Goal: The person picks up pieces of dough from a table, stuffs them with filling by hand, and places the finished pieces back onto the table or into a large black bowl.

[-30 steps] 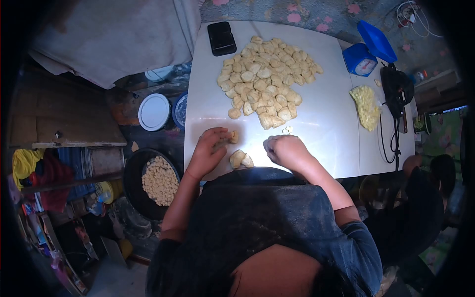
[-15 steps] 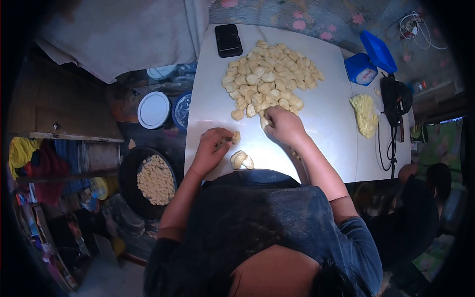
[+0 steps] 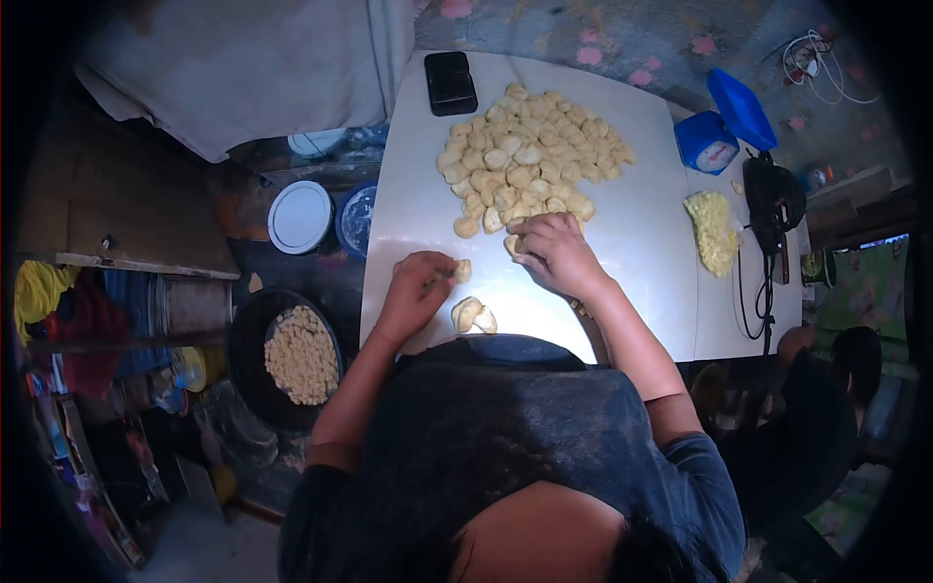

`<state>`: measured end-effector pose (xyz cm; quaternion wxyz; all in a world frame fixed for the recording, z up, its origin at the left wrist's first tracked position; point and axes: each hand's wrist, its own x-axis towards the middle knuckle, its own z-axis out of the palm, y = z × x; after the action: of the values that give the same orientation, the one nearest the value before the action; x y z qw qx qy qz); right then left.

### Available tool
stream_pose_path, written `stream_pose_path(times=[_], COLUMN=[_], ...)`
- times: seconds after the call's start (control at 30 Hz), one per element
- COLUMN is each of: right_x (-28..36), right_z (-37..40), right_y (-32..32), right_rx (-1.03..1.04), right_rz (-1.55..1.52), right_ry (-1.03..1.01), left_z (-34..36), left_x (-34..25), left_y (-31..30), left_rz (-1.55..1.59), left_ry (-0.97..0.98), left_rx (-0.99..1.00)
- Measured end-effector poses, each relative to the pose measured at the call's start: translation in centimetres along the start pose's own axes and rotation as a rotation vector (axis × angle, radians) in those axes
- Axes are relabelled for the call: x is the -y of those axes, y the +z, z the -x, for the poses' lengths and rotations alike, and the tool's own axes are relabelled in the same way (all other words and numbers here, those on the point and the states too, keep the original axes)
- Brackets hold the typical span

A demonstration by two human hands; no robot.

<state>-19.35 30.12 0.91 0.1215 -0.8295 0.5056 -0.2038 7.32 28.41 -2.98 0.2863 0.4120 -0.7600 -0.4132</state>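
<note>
A: What has moved since the earlier frame?

B: We find the right hand shifted from near the body to the pile's near edge. Its fingers are partly curled over a doughy piece; we cannot tell whether the grip is closed.

A: And the left hand?

B: Half curled, fingertips at a small piece. Firm hold: cannot tell.

A: Further out?

B: Two touching pieces lie near the body. Beyond the right hand, the large pile spreads over the white table, with a black case beside it. A yellow-filled bag and blue scale stand to the right.

A: Progress?

B: We judge it well advanced: most pieces are heaped, a few lie apart. Whether the small lumps in the basin remain to be handled, we cannot tell.
</note>
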Motion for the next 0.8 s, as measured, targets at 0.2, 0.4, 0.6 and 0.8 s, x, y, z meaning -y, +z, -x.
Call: stream_pose_path(times=[0.2,0.4,0.6,0.8], right_x=[2.5,4.0,0.1,-0.5], right_z=[-0.2,0.5,3.0,4.5], right_y=[0.0,-1.6,-5.6,-3.6], right_rx=[-0.307,0.031,0.145,0.281], right_rz=[-0.662,-0.700,-0.096,0.029], right_ry=[0.370,0.005,0.507,0.538], left_z=[0.8,0.2,0.1,-0.4], left_x=[-1.1,-3.1,-2.9,-3.1], left_y=[0.5,0.4,0.9,0.8], left_rz=[-0.061,-0.241,-0.289,-0.304], left_ry=[0.038,0.133,0.179,0.210], left_rx=[-0.063,-0.044,0.007,-0.005])
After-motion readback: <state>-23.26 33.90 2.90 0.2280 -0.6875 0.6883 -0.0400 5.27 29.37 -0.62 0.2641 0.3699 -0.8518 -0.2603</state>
